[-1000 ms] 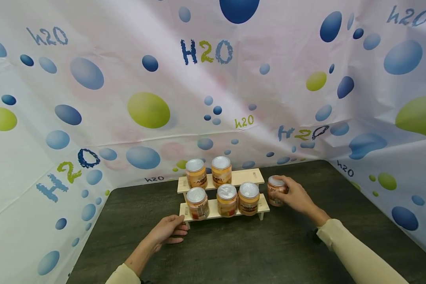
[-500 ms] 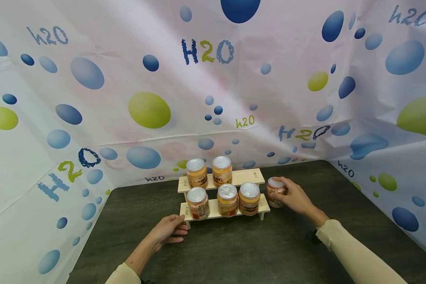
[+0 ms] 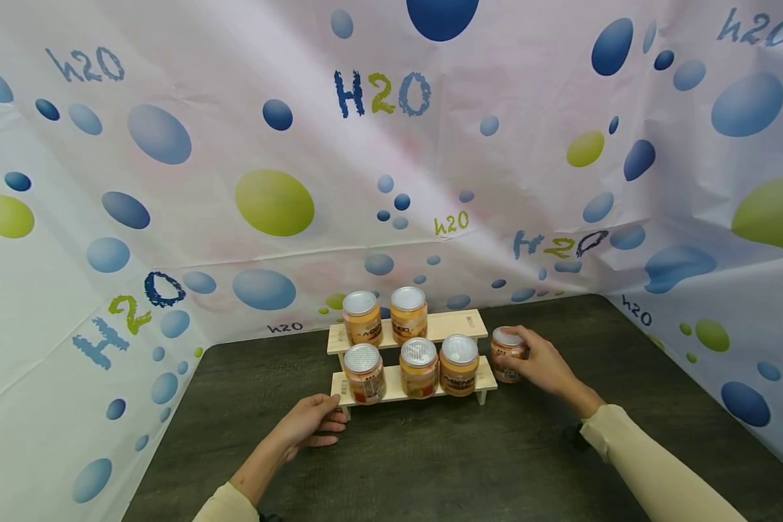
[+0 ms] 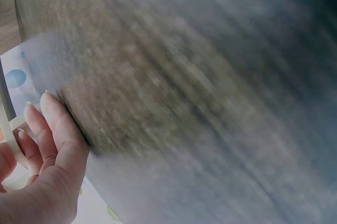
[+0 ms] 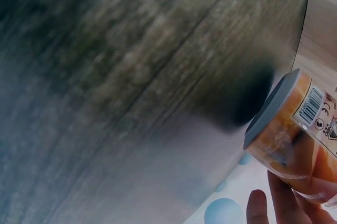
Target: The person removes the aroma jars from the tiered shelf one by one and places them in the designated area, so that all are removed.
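Observation:
Beside the right end of a two-step wooden rack [image 3: 391, 391], my right hand [image 3: 540, 361] holds a clear fruit jar [image 3: 505, 355] between thumb and fingers. The right wrist view shows orange pieces inside this jar [image 5: 300, 145], a barcode label and a grey end facing the dark tabletop. Whether it touches the table cannot be told. My left hand [image 3: 309, 423] grips the rack's front left corner, thumb on top and fingers lower down. Those fingers [image 4: 58, 129] lie by the rack's pale wood in the left wrist view. Silver-topped jars stand on both steps.
Two jars [image 3: 409, 319] occupy the upper step's left and middle. On the lower step, one jar [image 3: 365, 377] stands left, apart from a close pair [image 3: 459, 370] farther right. Behind the dark table [image 3: 417, 464] hangs a bubble-printed white sheet [image 3: 196, 196].
Both hands, the jars and the rack keep essentially the same places. Only a slight shift of the head view shows.

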Demonstrator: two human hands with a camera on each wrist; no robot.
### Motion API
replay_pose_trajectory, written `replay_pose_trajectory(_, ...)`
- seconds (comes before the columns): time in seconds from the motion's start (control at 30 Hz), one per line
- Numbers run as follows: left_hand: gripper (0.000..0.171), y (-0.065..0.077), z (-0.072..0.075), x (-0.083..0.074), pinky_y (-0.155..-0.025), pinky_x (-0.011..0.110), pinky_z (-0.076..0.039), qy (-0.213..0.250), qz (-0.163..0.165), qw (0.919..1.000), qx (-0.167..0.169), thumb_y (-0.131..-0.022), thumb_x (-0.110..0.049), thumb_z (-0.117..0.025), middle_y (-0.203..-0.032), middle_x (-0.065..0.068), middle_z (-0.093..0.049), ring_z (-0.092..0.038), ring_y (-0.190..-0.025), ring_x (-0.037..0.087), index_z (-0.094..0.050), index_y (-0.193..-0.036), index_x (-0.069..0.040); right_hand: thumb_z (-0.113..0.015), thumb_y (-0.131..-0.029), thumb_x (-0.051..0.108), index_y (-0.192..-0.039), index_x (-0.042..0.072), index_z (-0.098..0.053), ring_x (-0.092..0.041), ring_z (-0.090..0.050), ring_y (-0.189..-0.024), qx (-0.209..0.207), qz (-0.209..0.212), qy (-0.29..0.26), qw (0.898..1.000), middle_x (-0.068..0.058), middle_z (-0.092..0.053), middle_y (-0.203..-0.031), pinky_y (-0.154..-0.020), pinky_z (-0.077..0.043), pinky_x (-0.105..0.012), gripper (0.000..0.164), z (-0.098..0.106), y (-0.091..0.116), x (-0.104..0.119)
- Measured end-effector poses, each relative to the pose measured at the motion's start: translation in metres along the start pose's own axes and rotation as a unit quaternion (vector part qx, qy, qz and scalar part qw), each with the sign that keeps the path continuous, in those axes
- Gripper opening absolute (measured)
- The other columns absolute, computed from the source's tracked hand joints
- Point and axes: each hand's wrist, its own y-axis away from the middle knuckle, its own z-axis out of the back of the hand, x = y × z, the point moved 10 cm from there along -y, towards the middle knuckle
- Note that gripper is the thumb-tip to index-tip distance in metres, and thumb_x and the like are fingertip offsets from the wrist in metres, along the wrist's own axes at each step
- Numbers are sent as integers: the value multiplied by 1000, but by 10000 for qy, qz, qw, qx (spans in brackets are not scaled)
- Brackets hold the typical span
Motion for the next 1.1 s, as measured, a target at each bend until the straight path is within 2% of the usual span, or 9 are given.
replay_pose_trajectory(0.27,44,0,0,-1,-78,37,-61,-11,-2,10000,-10,-107,-41,-46,-101,8,-66,-67,-91,17,-57,-116,0,-75,-91,37,-143,14,-50,-33,-64,-105,-23,18,52,10000,-21,-60,-129,-73,-56,-41,62,-1,1,0)
replay_pose_trajectory(0.57,42,1,0,-1,-78,37,-61,-12,23,10000,-4,-107,-41,-45,-101,8,-66,-67,-92,18,-57,-114,-1,-76,-91,32,-138,10,-51,-33,-63,-102,-161,269,98,9995,-21,-58,-127,-71,-53,-37,58,-2,8,5)
replay_pose_trajectory(0.83,41,1,0,-2,-79,37,-61,-16,53,10000,-12,-108,-38,-44,-101,8,-66,-67,-92,19,-57,-116,0,-78,-89,27,-140,9,-50,-29,-62,-99,-170,276,1,9995,-21,-55,-129,-71,-51,-33,60,-2,12,3)
replay_pose_trajectory(1.1,45,1,-1,-3,-79,37,-61,14,7,9999,113,-108,-40,-44,-102,8,-66,-67,-93,18,-55,-121,2,-78,-89,29,-138,10,-51,-29,-61,-100,-170,244,-35,9996,-20,-55,-129,-72,-51,-33,59,-3,12,1)
